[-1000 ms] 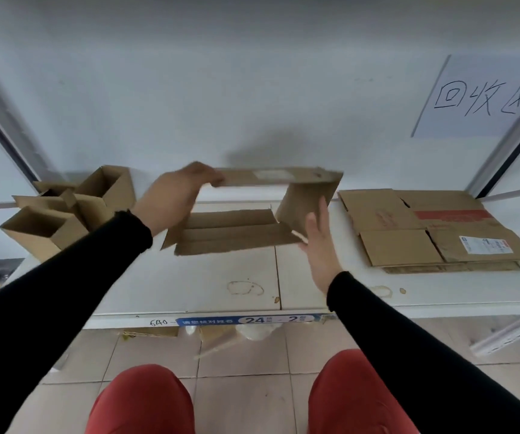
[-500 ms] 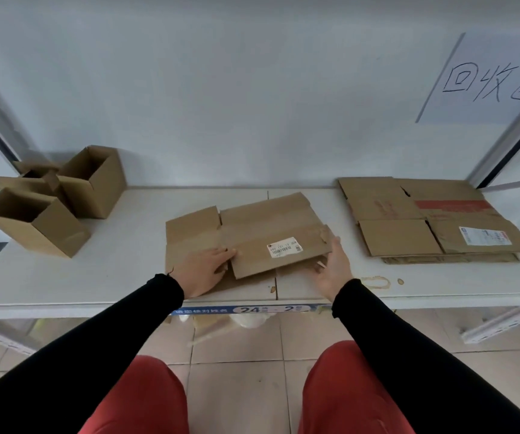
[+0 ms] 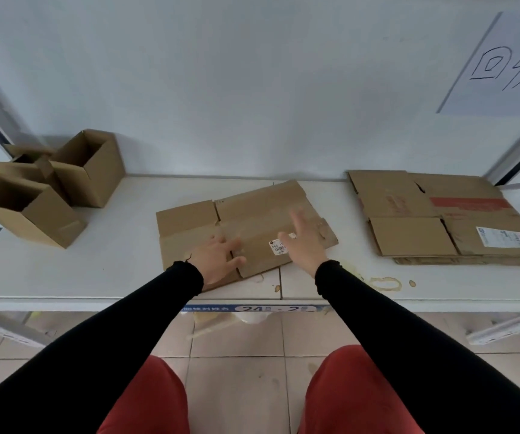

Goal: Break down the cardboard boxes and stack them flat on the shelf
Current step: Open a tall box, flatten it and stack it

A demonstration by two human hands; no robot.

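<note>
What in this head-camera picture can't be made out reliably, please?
- Right hand: motion-blurred, so contact with the flattened box is unclear.
- White label: partly covered by that hand; print too small.
- Handwritten sign: cut off by the right edge.
- Flat stack: lower sheets hidden under the top one; count unknown.
- Open boxes: interiors shadowed.

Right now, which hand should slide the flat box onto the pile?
Probably the right hand: it is lifted, open, and nearer the pile. The left hand is pressing the flat box down.
</note>
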